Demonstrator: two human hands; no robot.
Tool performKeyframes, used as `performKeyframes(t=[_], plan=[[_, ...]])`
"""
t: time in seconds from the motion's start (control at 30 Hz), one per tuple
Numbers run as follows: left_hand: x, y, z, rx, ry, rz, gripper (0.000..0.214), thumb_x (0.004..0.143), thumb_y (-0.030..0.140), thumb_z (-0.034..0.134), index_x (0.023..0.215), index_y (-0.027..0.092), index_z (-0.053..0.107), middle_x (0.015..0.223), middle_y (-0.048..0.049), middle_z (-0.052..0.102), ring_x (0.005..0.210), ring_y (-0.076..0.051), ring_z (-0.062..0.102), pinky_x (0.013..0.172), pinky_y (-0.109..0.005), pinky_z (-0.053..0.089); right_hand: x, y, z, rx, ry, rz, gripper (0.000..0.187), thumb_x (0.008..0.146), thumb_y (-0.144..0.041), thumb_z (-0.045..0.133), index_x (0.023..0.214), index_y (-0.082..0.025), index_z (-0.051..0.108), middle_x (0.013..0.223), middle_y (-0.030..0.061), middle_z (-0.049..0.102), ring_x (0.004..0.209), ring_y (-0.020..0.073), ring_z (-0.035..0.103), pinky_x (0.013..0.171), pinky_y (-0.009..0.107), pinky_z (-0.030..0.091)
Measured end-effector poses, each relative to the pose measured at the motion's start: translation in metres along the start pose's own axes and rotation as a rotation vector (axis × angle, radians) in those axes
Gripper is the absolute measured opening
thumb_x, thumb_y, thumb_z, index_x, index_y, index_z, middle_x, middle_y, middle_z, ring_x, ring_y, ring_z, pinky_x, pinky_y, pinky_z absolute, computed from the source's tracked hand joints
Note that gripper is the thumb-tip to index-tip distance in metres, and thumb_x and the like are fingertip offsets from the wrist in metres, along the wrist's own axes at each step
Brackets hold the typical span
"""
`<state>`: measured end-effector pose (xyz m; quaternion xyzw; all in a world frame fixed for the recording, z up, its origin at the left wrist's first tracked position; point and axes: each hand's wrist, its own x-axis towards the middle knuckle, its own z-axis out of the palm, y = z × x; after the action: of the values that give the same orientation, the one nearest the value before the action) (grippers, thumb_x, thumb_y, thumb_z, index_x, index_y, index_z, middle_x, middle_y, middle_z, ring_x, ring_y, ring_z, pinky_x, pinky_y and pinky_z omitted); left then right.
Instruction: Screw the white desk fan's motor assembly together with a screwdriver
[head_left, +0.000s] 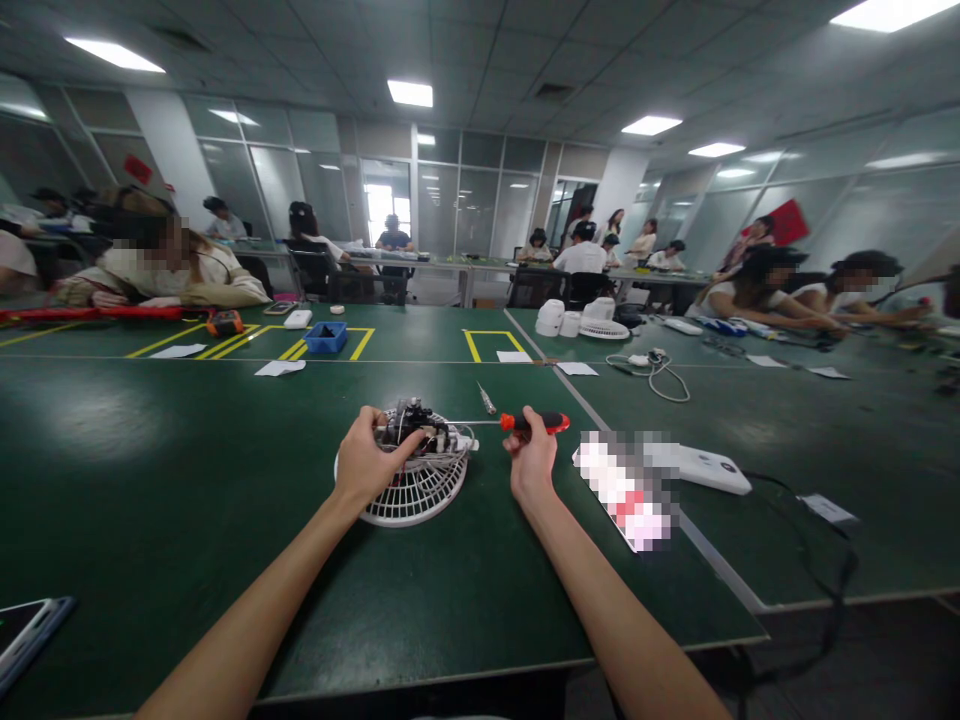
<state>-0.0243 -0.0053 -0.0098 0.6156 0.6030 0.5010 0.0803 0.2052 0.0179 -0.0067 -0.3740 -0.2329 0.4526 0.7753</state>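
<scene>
My left hand (373, 455) is closed around a dark motor assembly (414, 424) with loose wires, which rests over a round white fan grille (416, 500) on the green table. In my right hand (534, 460) is a screwdriver (534, 423) with a red and black handle. Its thin shaft lies level and points left, the tip reaching the motor assembly's right side. Whether the tip sits in a screw is too small to tell. Just beyond the shaft lies a small slim pointed item (487, 399), its kind unclear.
Right of my hand lie a phone with a blurred screen (626, 495) and a white device (701, 468) with a dark cord. Farther back are a blue bin (326, 338), white fan parts (604, 322) and a white cable (667, 375). Another phone (30, 635) lies front left. Several people sit around.
</scene>
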Motion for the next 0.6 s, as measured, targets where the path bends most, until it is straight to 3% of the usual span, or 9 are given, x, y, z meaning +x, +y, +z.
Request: performKeyframes(t=[0.27,0.43,0.6], plan=[[-0.0011,0.0028,-0.0013,-0.017,-0.006,-0.020,0.054,0.071,0.069,0.074,0.082,0.026,0.042,0.077,0.0030,0.055,0.071,-0.019,0.057,0.071,-0.033,0.042,0.0055,0.0032,-0.0054,0.022,0.034,0.049,0.034,0.064,-0.042,0.071,0.087,-0.024,0.055,0.067,-0.0061,0.060,0.057,0.0126,0.059,0.050,0.023,0.045],[-0.0006,0.0041,-0.0017,-0.017,-0.008,-0.019,0.055,0.070,0.071,0.074,0.082,0.026,0.044,0.078,0.0025,0.057,0.072,-0.020,0.057,0.071,-0.034,0.043,0.0068,0.0032,-0.0042,0.037,0.026,0.034,0.032,0.064,-0.038,0.074,0.079,-0.024,0.050,0.057,-0.0093,0.053,0.046,0.0088,0.047,0.046,0.022,0.040],[-0.0007,0.0026,-0.0009,-0.019,0.000,-0.013,0.054,0.071,0.069,0.074,0.083,0.026,0.045,0.079,0.0022,0.057,0.073,-0.020,0.058,0.073,-0.034,0.043,0.0046,0.0006,-0.0020,0.000,0.013,-0.001,0.043,0.066,-0.043,0.083,0.074,-0.025,0.044,0.054,-0.0111,0.048,0.042,0.0070,0.041,0.042,0.022,0.035]])
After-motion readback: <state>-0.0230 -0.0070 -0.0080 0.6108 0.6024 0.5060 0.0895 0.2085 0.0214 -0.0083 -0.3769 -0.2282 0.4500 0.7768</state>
